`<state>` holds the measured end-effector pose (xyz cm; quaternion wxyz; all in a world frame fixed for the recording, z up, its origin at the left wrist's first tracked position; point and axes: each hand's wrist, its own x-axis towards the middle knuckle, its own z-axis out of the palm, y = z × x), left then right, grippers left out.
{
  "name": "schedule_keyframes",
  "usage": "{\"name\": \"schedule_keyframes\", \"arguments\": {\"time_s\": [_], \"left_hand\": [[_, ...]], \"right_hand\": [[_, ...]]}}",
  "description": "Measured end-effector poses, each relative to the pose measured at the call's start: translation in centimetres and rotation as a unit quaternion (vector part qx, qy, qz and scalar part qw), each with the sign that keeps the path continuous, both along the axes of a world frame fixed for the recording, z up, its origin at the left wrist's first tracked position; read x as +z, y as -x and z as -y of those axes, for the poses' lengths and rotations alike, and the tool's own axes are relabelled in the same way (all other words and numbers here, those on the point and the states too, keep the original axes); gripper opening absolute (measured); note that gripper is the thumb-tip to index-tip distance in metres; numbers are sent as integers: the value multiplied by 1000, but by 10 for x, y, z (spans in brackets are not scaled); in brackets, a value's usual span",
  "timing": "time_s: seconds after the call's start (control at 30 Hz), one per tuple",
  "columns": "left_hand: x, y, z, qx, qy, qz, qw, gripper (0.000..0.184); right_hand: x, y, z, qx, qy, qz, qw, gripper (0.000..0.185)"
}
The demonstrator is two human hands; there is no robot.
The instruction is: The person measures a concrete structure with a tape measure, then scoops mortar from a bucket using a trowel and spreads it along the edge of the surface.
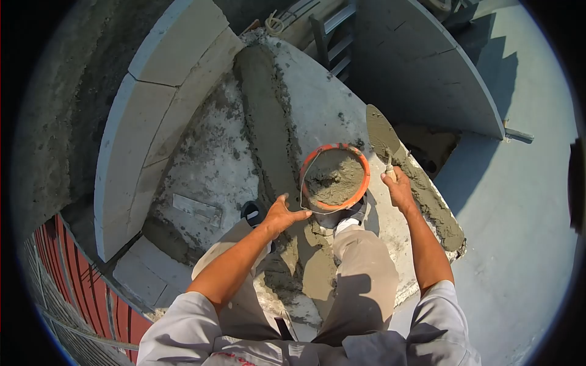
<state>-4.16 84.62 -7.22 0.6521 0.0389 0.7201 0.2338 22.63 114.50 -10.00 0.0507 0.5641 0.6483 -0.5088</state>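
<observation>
Gripping a wooden-handled trowel [384, 136] in the right hand [398, 188], spreading the left hand [281, 217] wide beside a round, orange-rimmed bucket [367, 175] of grey mortar [334, 183], apparently set by the feet [251, 212] for reach.

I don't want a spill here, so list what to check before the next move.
1. Trowel gripped by its handle in the right hand: ok.
2. Mortar in the bucket: ok, a heap shows inside the orange rim.
3. Left hand closed on the bucket: not ok, its fingers are spread beside the rim.
4. Bucket's base seated firmly: cannot tell, it is hidden.
5. Flat rectangular tool clear of both hands: ok, lying off to the left.
</observation>
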Motion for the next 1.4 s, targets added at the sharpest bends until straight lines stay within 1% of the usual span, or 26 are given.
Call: {"name": "schedule_keyframes", "arguments": {"time_s": [0.07,0.17,0.2,0.3,0.33,0.47,0.57,0.6,0.73,0.8,0.83,0.9,0.97,1.0,1.07,1.1,1.13,1.2,1.23,1.3,1.37,1.4], "left_hand": [[-61,-12,-6,-62,8,24,998,110],[-122,-23,-3,-65,-33,95,993,92],[-136,-27,-1,-28,-24,69,997,61],[-153,-22,-1,12,-88,88,992,41],[-151,-23,-4,24,-87,52,995,32],[-152,-7,-11,24,-100,119,988,26],[-162,11,-15,33,-118,154,980,26],[-154,23,-22,42,-115,157,980,25],[-125,72,-54,42,-125,129,983,24],[-107,90,-69,44,-131,114,984,23],[-108,97,-74,29,-139,77,987,21],[-112,108,-81,0,-150,9,989,20],[-109,128,-95,2,-125,-36,991,17],[-109,135,-99,2,-112,-56,992,16],[-117,143,-99,-5,-93,-52,994,16],[-120,145,-100,-7,-84,-49,995,16],[-119,146,-102,-11,-70,-50,996,15],[-115,149,-107,-18,-42,-54,998,15],[-114,151,-110,-45,-26,-61,997,19],[-109,153,-117,-100,8,-74,992,30],[-99,159,-130,-177,-23,-169,969,46],[-93,162,-137,-216,-37,-214,952,54]], "right_hand": [[-32,11,-1,-22,14,-24,999,21],[-52,28,3,-49,45,-74,995,22],[-56,32,4,-46,43,-81,995,21],[-78,29,2,-7,44,-102,994,18],[-86,28,1,-6,55,-108,993,19],[-95,35,-4,-13,42,-142,989,19],[-79,48,-7,-44,64,-194,978,18],[-87,49,-9,-40,50,-225,972,17],[-92,67,-25,-16,16,-276,961,17],[-106,76,-31,-12,0,-304,953,18],[-107,84,-32,-9,-7,-317,948,18],[-108,98,-32,-25,19,-319,947,22],[-109,107,-36,-49,56,-314,947,28],[-113,108,-39,-42,55,-337,939,32],[-116,92,-59,36,-73,-279,957,34],[-116,84,-69,77,-136,-247,956,36],[-101,78,-72,35,-75,-248,965,40],[-101,57,-85,71,-171,-160,970,42],[-102,46,-91,87,-219,-115,965,44],[-113,30,-94,77,-226,-100,966,43],[-132,17,-91,74,-236,-97,964,43],[-138,12,-85,58,-201,-97,973,43]]}}
